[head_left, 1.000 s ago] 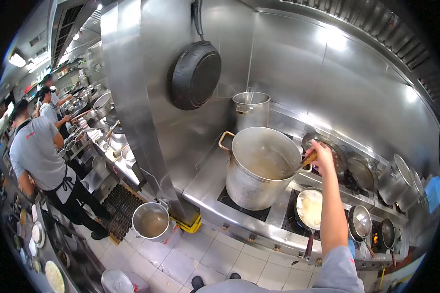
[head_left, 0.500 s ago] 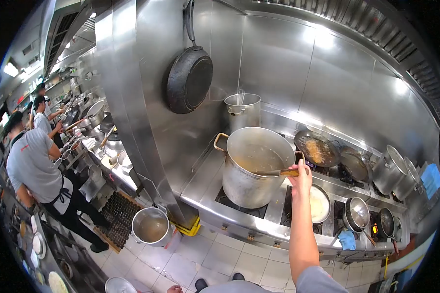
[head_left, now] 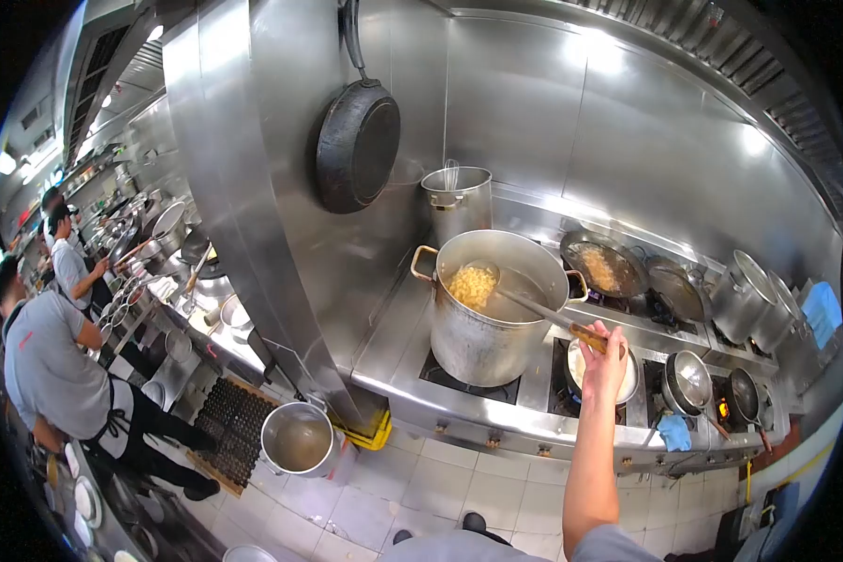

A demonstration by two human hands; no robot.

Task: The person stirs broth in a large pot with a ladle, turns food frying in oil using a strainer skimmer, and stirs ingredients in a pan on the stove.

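We see the long steel stove (head_left: 384,367) running along the wall, and on its near left burner stands the large pot (head_left: 473,348), upright, its two handles pointing out to the sides, probably so that the wide mouth is free to reach into from the front. Behind it, close to the wall, the wok (head_left: 630,277) holds brown pieces in liquid, while the pan (head_left: 633,382) with pale contents sits just beside the pot, below our right hand (head_left: 606,362). The scoop (head_left: 534,305) slants across the pot's rim: its round head is inside the pot and its long shaft passes out over the near right edge, which likely spares our hand the heat above the liquid. The small yellow pieces (head_left: 471,287) are gathered at that head, within the pot's walls, so we judge that any drips would fall back into it; we cannot tell whether the head is fully clear of the liquid. Our right fingers are curled round the scoop's wooden handle (head_left: 585,334), wrapped and pressed onto it, near its outer end and beyond the rim. Our left hand is out of view, so we cannot tell how its fingers stand.
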